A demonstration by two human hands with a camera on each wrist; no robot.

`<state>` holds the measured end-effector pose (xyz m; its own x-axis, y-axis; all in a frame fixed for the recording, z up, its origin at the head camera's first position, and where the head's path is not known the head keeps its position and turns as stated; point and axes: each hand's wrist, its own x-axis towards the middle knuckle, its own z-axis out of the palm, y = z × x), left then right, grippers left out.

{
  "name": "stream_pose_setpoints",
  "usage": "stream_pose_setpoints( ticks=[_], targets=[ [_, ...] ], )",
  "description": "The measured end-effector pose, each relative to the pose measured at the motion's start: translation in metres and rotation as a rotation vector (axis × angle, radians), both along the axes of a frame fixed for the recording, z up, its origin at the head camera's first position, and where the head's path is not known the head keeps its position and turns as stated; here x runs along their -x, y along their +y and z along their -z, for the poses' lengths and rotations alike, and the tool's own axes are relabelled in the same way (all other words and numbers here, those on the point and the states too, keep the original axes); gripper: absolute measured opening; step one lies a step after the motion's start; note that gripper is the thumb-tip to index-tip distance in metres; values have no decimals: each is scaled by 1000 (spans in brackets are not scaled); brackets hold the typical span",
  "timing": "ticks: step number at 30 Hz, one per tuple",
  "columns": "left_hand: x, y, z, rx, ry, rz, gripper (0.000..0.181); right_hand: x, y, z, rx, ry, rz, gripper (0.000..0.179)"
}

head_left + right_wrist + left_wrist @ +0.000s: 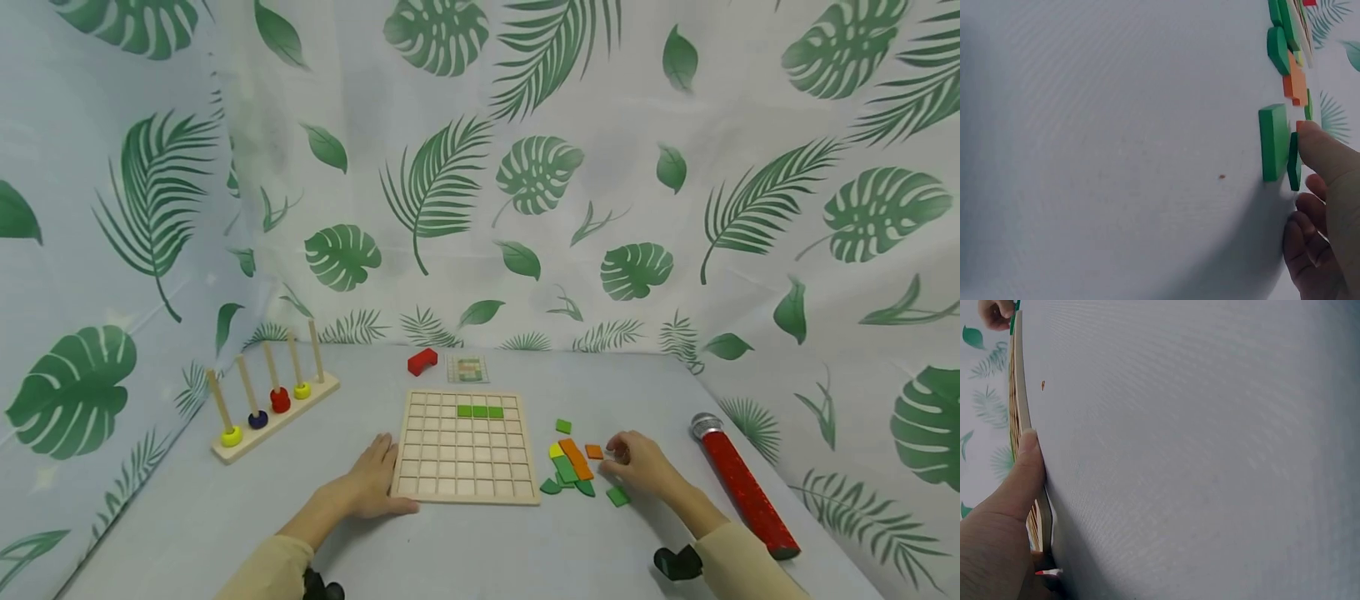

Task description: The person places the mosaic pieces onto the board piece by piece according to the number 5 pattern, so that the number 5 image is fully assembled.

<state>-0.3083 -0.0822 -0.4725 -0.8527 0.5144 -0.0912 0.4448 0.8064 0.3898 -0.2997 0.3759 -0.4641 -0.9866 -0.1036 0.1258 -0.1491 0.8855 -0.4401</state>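
while the left hand (371,479) braces the board (468,458) at its near left corner, the right hand (637,460) works over the loose pieces. left grip: spread, thumb on the near edge, the other fingers along the left side. right grip: thumb and curled fingers pinching a dark green piece (1295,161), seen nearly edge-on in the right wrist view.

board: pale wood, flat on the table (480,546), raised rim, divided into a grid of small cells. three light green squares (480,412) sit side by side in the second row from the far edge, toward the right.

loose pieces: grouped on the table right of the board, flat and plain-coloured. a long orange piece (576,458) lies beside a green one (565,468), with yellow (555,451) showing next to them. rounded dark green pieces (551,486) lie at the group's near side. an orange square (594,452) is just beside the right fingers; a green slab (618,497) lies nearer the person.

surroundings: ring stand (277,417) at left, red block (422,361) and card (467,368) behind the board, red microphone (746,487) at far right.
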Motion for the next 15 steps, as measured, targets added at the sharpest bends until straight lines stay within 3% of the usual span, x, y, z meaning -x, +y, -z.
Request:
stream_pose_setpoints(
  ticks=[8, 15],
  targets=[
    [0, 0, -1, -10, -30, -1, 105, -1, 11, 7, 7, 9, -37, 13],
    [0, -1, 0, -6, -18, -1, 105, -3, 15, 7, 3, 54, -101, 14]
  ],
)
